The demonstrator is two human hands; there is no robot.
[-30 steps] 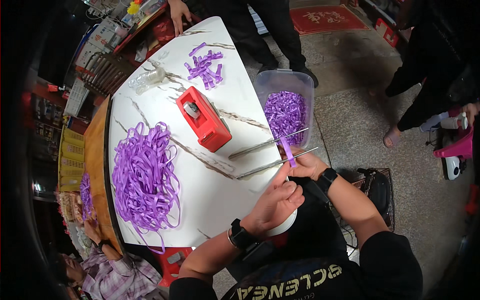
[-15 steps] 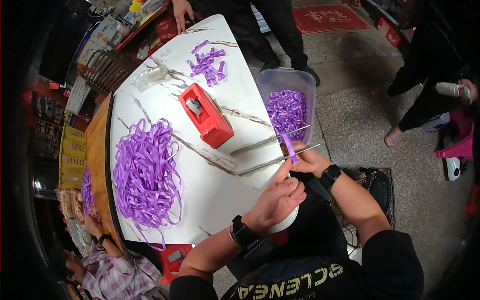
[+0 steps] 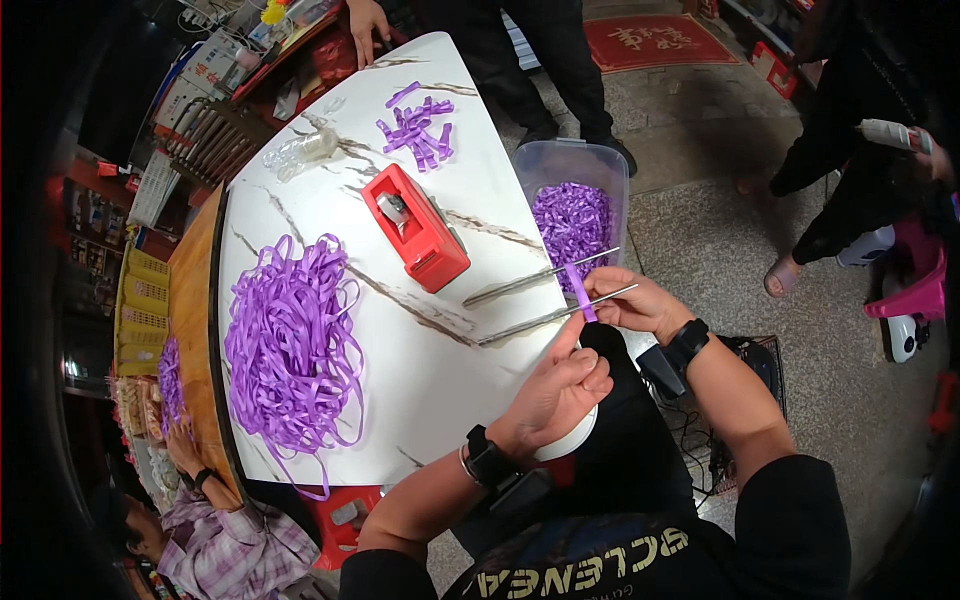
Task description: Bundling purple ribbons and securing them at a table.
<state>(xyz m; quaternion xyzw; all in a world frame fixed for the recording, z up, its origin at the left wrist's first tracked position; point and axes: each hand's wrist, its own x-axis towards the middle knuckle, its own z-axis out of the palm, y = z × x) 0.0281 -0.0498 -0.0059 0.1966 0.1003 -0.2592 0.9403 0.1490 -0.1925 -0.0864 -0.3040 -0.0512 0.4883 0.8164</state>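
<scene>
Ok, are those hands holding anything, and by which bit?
The left hand and right hand are at the near end of the purple strip across two metal rods; whether either pinches it can't be told.

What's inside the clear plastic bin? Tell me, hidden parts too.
The clear plastic bin holds a heap of purple ribbon pieces. The heap covers its bottom, so whatever lies underneath cannot be seen.

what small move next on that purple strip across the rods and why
Probably press the purple strip at its near end with the left hand: the strip spans both metal rods, the left index finger is at that end, and the right hand is close beside it.
</scene>
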